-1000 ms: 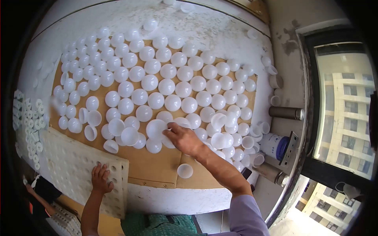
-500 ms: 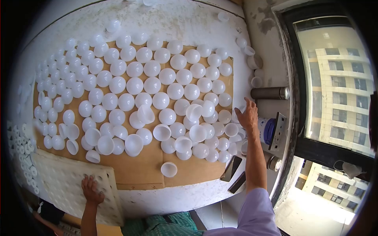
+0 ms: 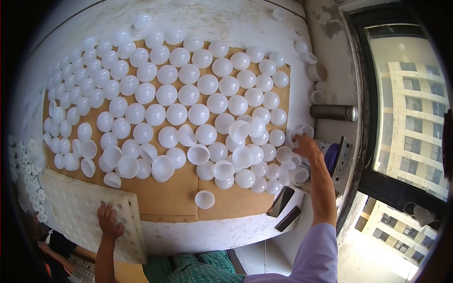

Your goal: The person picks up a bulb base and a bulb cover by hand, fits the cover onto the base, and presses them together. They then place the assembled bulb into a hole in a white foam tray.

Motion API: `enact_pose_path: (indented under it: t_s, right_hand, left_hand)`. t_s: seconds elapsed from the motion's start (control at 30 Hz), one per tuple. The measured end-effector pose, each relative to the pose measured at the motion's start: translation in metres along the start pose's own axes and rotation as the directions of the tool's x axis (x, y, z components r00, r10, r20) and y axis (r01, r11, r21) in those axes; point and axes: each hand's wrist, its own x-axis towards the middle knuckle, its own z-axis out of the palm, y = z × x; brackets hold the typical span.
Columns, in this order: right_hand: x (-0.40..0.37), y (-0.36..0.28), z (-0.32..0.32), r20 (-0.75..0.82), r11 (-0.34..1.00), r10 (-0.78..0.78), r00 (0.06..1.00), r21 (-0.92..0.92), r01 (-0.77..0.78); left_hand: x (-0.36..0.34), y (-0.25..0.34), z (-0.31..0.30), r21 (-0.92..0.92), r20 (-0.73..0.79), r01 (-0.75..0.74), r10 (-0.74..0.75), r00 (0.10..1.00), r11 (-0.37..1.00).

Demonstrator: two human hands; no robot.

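right hand (image 3: pixel 309 147) now on small cups (image 3: pixel 307 130)

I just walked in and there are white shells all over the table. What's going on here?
A person is at a cardboard sheet covered in white half-shells, most laid dome up in rows, some near the front tipped open. The right hand reaches into the small white cups at the far right. The left hand rests flat on a perforated white tray.

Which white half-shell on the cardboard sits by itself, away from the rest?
The half-shell near the front edge of the cardboard, open side up. All the others are packed in rows or heaped together farther back; this one touches none.
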Motion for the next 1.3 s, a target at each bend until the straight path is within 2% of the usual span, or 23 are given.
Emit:
enact_pose_path:
  t_s: [0.1,0.2,0.23,0.27,0.3,0.33,0.4,0.47,0.5,0.57,0.63,0.77,0.87,0.97,1.0,1.07,1.1,1.17,1.23,1.3]
  right_hand:
    - [0.001,0.004,0.003,-0.097,1.0,-0.024,0.995,-0.005,0.023]
    - [-0.004,0.008,0.004,-0.297,0.997,-0.061,0.953,0.022,0.071]
    - [-0.009,0.002,0.0,-0.407,0.996,-0.084,0.909,0.0,0.092]
    - [-0.02,-0.019,-0.015,-0.443,0.997,-0.051,0.895,0.027,0.07]
    - [-0.022,-0.026,-0.017,-0.539,0.992,-0.105,0.836,0.009,0.13]
    - [-0.025,-0.046,-0.025,-0.541,0.988,-0.124,0.832,0.008,0.152]
    - [-0.042,-0.115,-0.038,-0.711,0.95,-0.223,0.667,-0.006,0.312]
    - [-0.054,-0.194,-0.051,-0.68,0.864,-0.323,0.658,0.073,0.499]
    - [-0.054,-0.23,-0.05,-0.7,0.803,-0.412,0.584,0.024,0.595]
    - [-0.056,-0.299,-0.061,-0.63,0.654,-0.569,0.529,0.043,0.755]
    - [-0.049,-0.351,-0.058,-0.591,0.585,-0.655,0.471,-0.002,0.811]
    - [-0.044,-0.392,-0.052,-0.53,0.547,-0.703,0.474,0.024,0.837]
    - [-0.064,-0.38,-0.047,-0.618,0.515,-0.633,0.467,0.115,0.85]
    - [-0.089,-0.32,-0.04,-0.731,0.508,-0.493,0.472,0.198,0.838]
    - [-0.099,-0.291,-0.037,-0.752,0.545,-0.41,0.517,0.253,0.8]
    - [-0.108,-0.221,-0.01,-0.783,0.731,-0.203,0.588,0.279,0.623]
    - [-0.108,-0.179,0.007,-0.77,0.821,-0.168,0.616,0.237,0.519]
    - [-0.113,-0.115,0.029,-0.617,0.944,-0.096,0.781,0.193,0.269]
    - [-0.109,-0.073,0.043,-0.48,0.979,-0.094,0.872,0.113,0.168]
    - [-0.097,-0.048,0.05,-0.421,0.989,-0.103,0.901,0.054,0.138]
  left_hand:
    - [0.003,0.003,-0.005,0.001,-0.018,0.008,-0.008,1.0,1.0]
    - [0.011,0.007,-0.014,0.017,-0.011,0.039,-0.038,0.999,0.999]
    - [0.011,0.008,-0.016,0.018,-0.012,0.04,-0.04,0.999,0.999]
    - [0.011,0.008,-0.016,0.006,-0.021,0.041,-0.041,0.999,0.999]
    - [0.013,0.008,-0.017,0.007,-0.035,0.041,-0.041,0.999,0.999]
    - [0.015,0.008,-0.018,0.021,-0.033,0.059,-0.058,0.998,0.998]
    - [0.015,0.009,-0.021,-0.031,-0.032,0.051,-0.052,0.998,0.998]
    - [0.012,0.008,-0.022,-0.031,-0.028,0.053,-0.054,0.998,0.998]
    - [0.011,0.01,-0.022,-0.036,-0.04,0.054,-0.055,0.998,0.998]
    - [0.013,0.008,-0.02,-0.054,-0.063,0.034,-0.038,0.997,0.998]
    - [0.01,0.007,-0.019,-0.052,-0.024,0.063,-0.064,0.998,0.997]
    - [-0.001,0.002,-0.002,-0.016,-0.055,0.024,-0.025,0.998,1.0]
    - [0.005,0.005,-0.003,-0.03,-0.098,-0.014,0.011,0.995,0.999]
    - [0.002,0.003,-0.004,-0.017,-0.064,0.002,-0.003,0.998,1.0]
    - [0.002,0.004,-0.004,-0.021,-0.061,-0.003,0.001,0.998,1.0]
    - [0.003,0.004,-0.005,-0.014,-0.063,-0.008,0.007,0.998,1.0]
    - [0.006,0.004,-0.004,-0.019,-0.064,-0.011,0.01,0.998,1.0]
    - [0.005,0.004,-0.006,-0.013,-0.072,-0.025,0.024,0.997,1.0]
    - [0.005,0.004,-0.006,-0.015,-0.067,-0.031,0.03,0.997,0.999]
    - [0.007,0.005,-0.006,-0.016,-0.064,-0.038,0.037,0.997,0.999]
